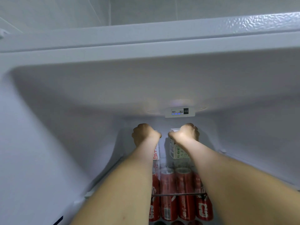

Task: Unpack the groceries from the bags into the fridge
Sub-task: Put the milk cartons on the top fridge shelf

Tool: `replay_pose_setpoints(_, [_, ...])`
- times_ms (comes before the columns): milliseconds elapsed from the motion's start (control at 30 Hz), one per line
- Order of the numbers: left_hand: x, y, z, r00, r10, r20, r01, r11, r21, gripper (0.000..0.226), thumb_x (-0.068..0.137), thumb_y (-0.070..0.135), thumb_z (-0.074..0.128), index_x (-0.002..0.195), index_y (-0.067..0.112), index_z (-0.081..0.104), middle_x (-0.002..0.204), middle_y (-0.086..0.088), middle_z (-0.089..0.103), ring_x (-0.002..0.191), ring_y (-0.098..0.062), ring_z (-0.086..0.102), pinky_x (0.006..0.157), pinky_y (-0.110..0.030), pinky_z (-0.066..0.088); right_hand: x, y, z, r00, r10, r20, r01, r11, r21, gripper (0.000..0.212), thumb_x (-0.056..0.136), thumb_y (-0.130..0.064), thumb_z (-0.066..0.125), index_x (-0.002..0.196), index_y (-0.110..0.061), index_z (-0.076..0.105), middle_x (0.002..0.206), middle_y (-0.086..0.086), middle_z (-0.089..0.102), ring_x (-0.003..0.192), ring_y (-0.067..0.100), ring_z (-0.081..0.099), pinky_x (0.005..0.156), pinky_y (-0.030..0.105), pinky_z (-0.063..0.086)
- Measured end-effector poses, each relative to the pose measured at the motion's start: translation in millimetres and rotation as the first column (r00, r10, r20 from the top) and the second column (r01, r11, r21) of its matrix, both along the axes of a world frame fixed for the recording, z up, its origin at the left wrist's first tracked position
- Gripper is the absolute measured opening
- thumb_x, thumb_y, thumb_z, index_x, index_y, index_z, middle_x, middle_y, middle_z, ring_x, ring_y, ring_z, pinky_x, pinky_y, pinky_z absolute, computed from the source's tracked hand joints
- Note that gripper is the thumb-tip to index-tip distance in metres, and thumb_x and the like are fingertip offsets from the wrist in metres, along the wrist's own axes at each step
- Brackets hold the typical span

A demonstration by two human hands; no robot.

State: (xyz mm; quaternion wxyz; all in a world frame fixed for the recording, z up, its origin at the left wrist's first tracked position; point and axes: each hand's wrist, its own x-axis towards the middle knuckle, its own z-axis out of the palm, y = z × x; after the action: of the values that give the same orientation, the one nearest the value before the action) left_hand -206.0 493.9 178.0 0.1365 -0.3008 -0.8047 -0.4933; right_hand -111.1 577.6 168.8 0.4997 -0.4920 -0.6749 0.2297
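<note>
Both my arms reach deep into the white fridge (65, 111). My left hand (143, 133) grips the top of a white carton with red print (156, 154), most of it hidden behind my wrist. My right hand (185, 133) grips the top of a white carton with green print (177, 151). Both cartons stand upright, side by side, near the back wall on a glass shelf. Under that shelf stand several red cans (185, 192) in rows.
A small control panel with a light (179, 112) sits on the fridge ceiling above my hands. A thin shelf rail (178, 194) crosses in front of the cans. The fridge side walls close in on the left and right.
</note>
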Motion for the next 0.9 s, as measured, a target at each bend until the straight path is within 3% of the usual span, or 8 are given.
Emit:
replay_pose_setpoints(200, [0,6,0,1.000,-0.007,0.010,0.007,1.000,-0.022,0.051,0.055,0.050,0.077,0.090,0.014,0.067,0.097,-0.007,0.068,0.092,-0.026,0.066,0.073,-0.027,0.055,-8,5,-1,1.000,0.002,-0.010,-0.002,1.000,0.011,0.071,0.064,-0.041,0.081,0.118,-0.003,0.054,0.123,0.015,0.056,0.114,0.033,0.055,0.085,0.033,0.051])
replay_pose_setpoints(400, [1,11,-6,0.999,0.023,-0.038,-0.024,0.999,-0.023,0.066,0.064,0.050,0.079,0.112,0.010,0.058,0.117,-0.011,0.059,0.107,-0.030,0.061,0.081,-0.030,0.049,-10,8,-4,1.000,0.000,-0.018,0.000,1.000,0.025,0.075,0.068,-0.041,0.080,0.123,0.000,0.049,0.128,0.017,0.052,0.121,0.035,0.050,0.091,0.035,0.048])
replay_pose_setpoints(600, [5,4,-12,1.000,-0.011,-0.006,0.011,0.999,-0.048,0.079,0.064,0.051,0.084,0.120,0.008,0.049,0.124,-0.012,0.054,0.114,-0.031,0.058,0.084,-0.034,0.050,-10,6,-8,0.999,0.038,-0.021,-0.038,0.999,0.002,0.078,0.071,-0.040,0.080,0.127,0.000,0.044,0.133,0.018,0.047,0.123,0.036,0.047,0.091,0.036,0.046])
replay_pose_setpoints(767, [9,-4,-11,0.998,-0.055,0.028,0.057,0.995,-0.083,0.089,0.062,0.054,0.086,0.122,0.005,0.044,0.127,-0.013,0.054,0.116,-0.031,0.057,0.084,-0.035,0.050,-3,-1,-9,0.997,0.074,-0.028,-0.074,0.997,-0.016,0.079,0.069,-0.042,0.081,0.127,-0.002,0.044,0.129,0.016,0.048,0.117,0.035,0.053,0.087,0.037,0.049])
replay_pose_setpoints(900, [11,-18,-10,0.998,-0.063,-0.011,0.061,0.990,-0.127,0.082,0.068,0.049,0.083,0.125,0.006,0.044,0.128,-0.012,0.053,0.118,-0.031,0.055,0.087,-0.034,0.048,9,-10,-9,0.998,0.060,0.018,-0.060,0.998,-0.020,0.078,0.060,-0.051,0.080,0.117,-0.005,0.053,0.118,0.014,0.060,0.106,0.033,0.060,0.087,0.037,0.053])
